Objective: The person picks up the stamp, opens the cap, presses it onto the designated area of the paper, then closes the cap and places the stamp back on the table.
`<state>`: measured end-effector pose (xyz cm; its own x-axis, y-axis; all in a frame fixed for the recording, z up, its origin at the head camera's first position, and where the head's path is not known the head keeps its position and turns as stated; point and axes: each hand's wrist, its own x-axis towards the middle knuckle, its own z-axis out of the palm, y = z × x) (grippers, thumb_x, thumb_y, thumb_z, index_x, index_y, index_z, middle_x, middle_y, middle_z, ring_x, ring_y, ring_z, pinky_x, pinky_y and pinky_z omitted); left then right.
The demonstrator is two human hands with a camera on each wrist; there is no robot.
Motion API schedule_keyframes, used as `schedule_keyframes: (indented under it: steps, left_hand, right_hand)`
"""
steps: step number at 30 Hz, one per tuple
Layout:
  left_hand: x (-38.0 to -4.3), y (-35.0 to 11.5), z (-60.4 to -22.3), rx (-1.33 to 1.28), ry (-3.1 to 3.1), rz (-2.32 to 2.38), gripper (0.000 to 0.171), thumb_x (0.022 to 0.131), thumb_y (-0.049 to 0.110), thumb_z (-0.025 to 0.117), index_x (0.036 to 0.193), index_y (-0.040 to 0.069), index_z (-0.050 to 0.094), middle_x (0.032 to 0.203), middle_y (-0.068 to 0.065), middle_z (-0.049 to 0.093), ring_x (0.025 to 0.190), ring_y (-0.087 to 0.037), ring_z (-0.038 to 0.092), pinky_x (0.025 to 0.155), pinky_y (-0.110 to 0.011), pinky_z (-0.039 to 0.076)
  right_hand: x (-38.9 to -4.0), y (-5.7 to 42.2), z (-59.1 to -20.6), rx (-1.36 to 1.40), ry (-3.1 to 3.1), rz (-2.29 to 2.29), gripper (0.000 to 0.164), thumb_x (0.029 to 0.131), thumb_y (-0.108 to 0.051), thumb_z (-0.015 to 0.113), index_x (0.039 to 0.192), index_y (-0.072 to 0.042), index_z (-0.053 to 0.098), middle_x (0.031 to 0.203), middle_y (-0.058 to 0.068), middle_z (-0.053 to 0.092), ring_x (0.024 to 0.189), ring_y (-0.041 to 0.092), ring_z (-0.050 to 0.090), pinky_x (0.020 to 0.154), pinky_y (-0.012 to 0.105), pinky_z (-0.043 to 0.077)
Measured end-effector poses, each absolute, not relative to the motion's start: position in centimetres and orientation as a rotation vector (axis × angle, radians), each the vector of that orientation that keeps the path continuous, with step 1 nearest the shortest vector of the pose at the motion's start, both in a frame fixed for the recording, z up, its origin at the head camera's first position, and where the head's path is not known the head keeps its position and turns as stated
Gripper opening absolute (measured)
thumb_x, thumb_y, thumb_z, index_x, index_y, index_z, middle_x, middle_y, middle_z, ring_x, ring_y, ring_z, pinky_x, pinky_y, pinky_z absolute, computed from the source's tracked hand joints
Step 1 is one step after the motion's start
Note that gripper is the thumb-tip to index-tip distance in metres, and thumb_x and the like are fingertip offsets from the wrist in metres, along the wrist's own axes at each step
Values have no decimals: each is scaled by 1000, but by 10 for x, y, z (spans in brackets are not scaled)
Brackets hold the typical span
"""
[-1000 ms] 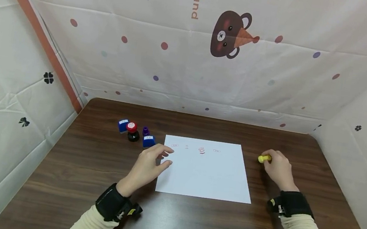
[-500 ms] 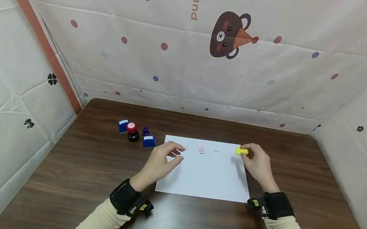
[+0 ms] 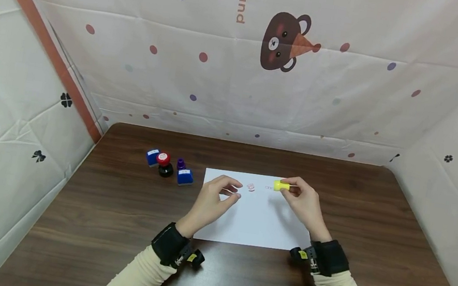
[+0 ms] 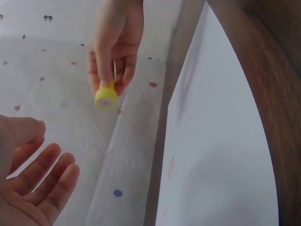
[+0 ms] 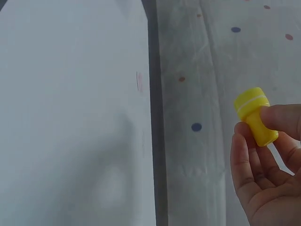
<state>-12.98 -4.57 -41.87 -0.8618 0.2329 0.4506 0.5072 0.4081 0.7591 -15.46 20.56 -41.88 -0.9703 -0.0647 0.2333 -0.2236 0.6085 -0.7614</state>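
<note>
My right hand (image 3: pixel 304 205) pinches a yellow stamp (image 3: pixel 281 186) by its narrow handle, over the upper right part of the white paper (image 3: pixel 252 224). In the left wrist view, the stamp's wide end (image 4: pixel 106 102) faces the camera with a reddish design on it. The right wrist view shows thumb and fingers (image 5: pixel 282 117) around the handle. My left hand (image 3: pixel 211 204) hovers over the paper's left side, fingers loosely bent and holding nothing. Small red prints (image 3: pixel 251 187) run along the paper's top, some hidden behind the hands.
Left of the paper stand a red-topped black stamp (image 3: pixel 164 164), a purple stamp (image 3: pixel 181 163) and two blue stamps, one nearer (image 3: pixel 184 177) and one farther (image 3: pixel 152 157). The brown wooden table (image 3: pixel 112 224) meets a patterned cloth (image 3: pixel 220 83) at its back edge.
My right hand has carried the yellow stamp leftward from the table right of the paper to above the paper. The left hand has moved right, farther over the sheet.
</note>
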Motion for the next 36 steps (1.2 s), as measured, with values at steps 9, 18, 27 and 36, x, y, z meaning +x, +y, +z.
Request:
schedule_keyframes:
  steps: [9,18,27,36]
  left_hand:
    - [-133,-31,-423,-571,-2399,-1495,21,82,13,70,102,12,64,98,-3,65,86,-12,64,75,-18,53]
    - [-134,-23,-427,-542,-2370,-1613,29,79,10,72,107,11,62,104,-3,62,90,-20,65,74,-18,53]
    - [-134,-23,-430,-544,-2334,-1606,29,77,9,74,103,11,62,103,-2,62,87,-17,65,72,-19,54]
    - [-135,-27,-433,-555,-2333,-1606,26,77,7,73,101,11,63,99,-1,63,81,-9,64,70,-16,53]
  right_hand:
    - [-149,182,-420,233,-2624,1514,22,83,-8,67,105,-7,63,106,11,62,85,21,59,69,13,49]
    - [-141,159,-415,276,-2597,1654,22,84,-9,66,105,-6,63,103,11,62,86,20,58,68,16,50]
    - [-139,147,-419,309,-2579,1729,21,82,-10,68,103,-8,63,104,8,62,88,20,60,72,18,52]
    - [-137,145,-419,295,-2592,1779,21,84,-13,68,104,-7,64,107,9,63,89,19,60,71,18,51]
